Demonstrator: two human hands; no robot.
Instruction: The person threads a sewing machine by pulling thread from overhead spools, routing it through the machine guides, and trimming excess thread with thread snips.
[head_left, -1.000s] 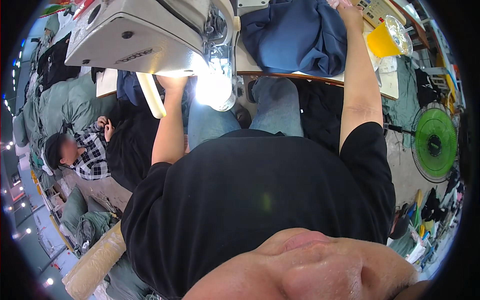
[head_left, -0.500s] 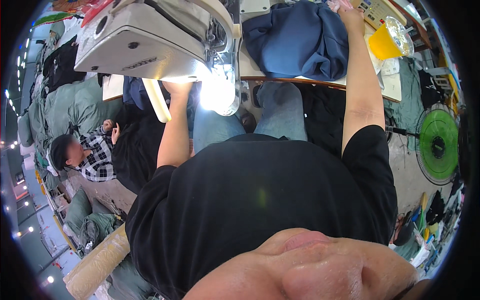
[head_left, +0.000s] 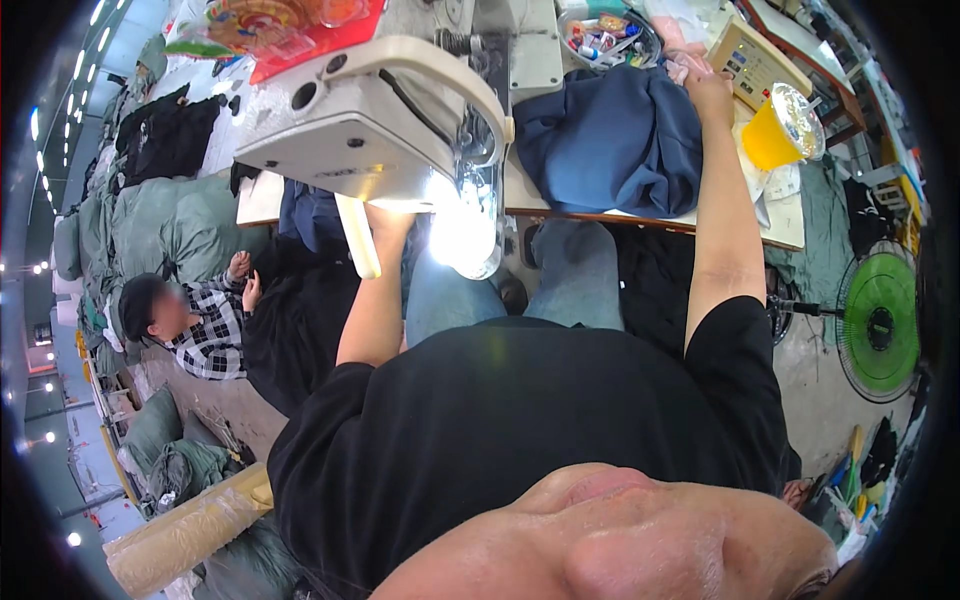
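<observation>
My right hand (head_left: 710,95) reaches over the far right of the sewing table. Its fingers are closed on a crumpled pink cloth (head_left: 688,62). Beside that hand and forearm lies a bunched navy blue fabric (head_left: 610,140). On the left, my left hand (head_left: 388,222) is under the head of a pale sewing machine (head_left: 350,155), near a cream-coloured bar (head_left: 358,238). The machine hides its fingers, and a bright lamp (head_left: 465,235) glares next to it. More navy fabric (head_left: 312,212) hangs at the table edge left of that hand.
Right of my forearm stand a plastic cup of yellow drink (head_left: 772,138) and a control box (head_left: 752,65). A container of small items (head_left: 612,42) sits behind the navy fabric. Further out are a green fan (head_left: 880,325), a seated person (head_left: 208,335) and a wrapped roll (head_left: 185,535).
The whole view has shifted, so the table and machine appear lower and further right, and the container has come into sight. My right hand stays at the pink cloth.
</observation>
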